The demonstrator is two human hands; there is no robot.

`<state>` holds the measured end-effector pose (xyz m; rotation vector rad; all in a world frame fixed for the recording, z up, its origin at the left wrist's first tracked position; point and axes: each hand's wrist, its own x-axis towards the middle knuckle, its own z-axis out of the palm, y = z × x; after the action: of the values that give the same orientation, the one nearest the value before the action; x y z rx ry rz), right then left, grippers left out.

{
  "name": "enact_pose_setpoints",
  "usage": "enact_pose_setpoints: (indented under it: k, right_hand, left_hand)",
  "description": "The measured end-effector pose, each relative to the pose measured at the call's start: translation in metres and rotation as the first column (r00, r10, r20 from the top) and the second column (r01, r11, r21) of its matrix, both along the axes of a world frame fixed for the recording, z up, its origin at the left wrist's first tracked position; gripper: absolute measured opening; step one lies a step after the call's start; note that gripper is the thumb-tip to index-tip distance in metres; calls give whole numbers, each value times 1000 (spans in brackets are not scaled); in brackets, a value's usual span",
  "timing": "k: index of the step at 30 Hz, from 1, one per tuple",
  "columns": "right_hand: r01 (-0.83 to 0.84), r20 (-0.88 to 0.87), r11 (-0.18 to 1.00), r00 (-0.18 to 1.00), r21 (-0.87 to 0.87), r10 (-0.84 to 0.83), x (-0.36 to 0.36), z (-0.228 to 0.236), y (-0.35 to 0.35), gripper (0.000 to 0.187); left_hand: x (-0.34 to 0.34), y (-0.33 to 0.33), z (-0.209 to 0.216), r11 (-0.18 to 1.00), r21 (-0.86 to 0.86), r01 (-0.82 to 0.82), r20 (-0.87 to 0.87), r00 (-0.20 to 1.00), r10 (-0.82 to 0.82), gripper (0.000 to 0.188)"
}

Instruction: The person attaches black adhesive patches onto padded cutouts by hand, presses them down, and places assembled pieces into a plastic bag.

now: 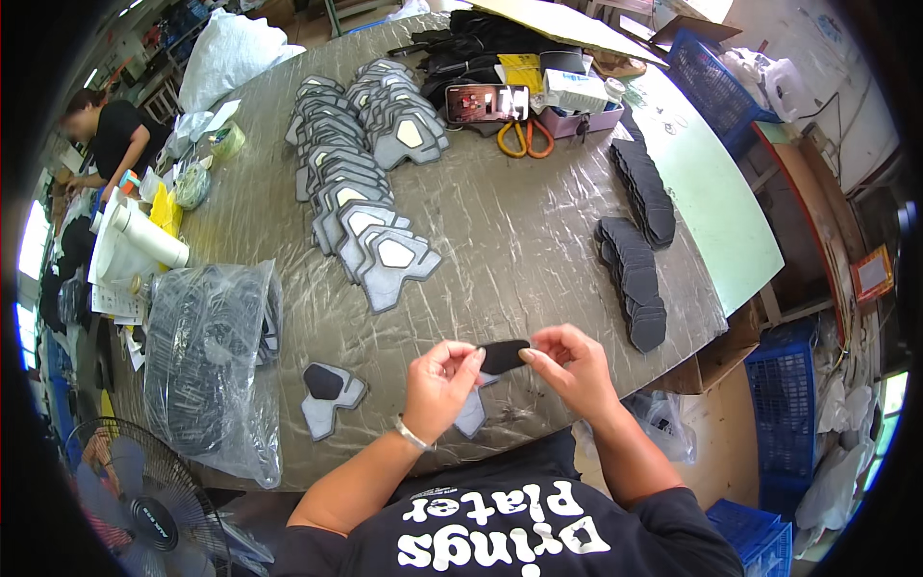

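Observation:
A small black rounded pad [504,357] is pinched at its two ends between my hands, above the table near its front edge. My left hand [440,387] grips one end with thumb and fingers. My right hand [575,373] holds the other end the same way. Beneath the pad lies a grey angular piece [470,417], partly hidden by my left hand and the pad. To the left, another grey angular piece [320,419] lies flat with a black pad [324,383] on its upper part.
Overlapping rows of grey pieces with pale patches [394,252] stretch across the table's far middle. Stacks of black pads [642,288] lie at right. A clear plastic bag [207,365] sits at left; orange-handled scissors [525,139] and a phone [487,103] are behind. A fan [149,514] stands lower left.

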<state>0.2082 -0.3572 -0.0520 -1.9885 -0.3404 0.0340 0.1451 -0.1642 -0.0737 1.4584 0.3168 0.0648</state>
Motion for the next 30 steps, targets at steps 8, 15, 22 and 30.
enact_pose_setpoints:
  k: [8,15,22,30]
  right_hand:
    - [-227,-606,950,732,216,312,-4,-1,5,16]
    - [-89,-570,993,813,83,121,10,-21,1,21]
    - [-197,-656,977,729,76,198,6,-17,39,22]
    - [-220,-642,975,747,5,172,6,-18,54,20]
  left_hand:
    - [-29,25,-4,994,-81,76,-94,992,-84,15]
    - [-47,48,-6,612,785,-96,236,960,-153,27]
    - [-61,47,-23,436,900,-13,174,927,-332,32]
    - [-66,47,-33,533,844,-67,245,931,-272,42]
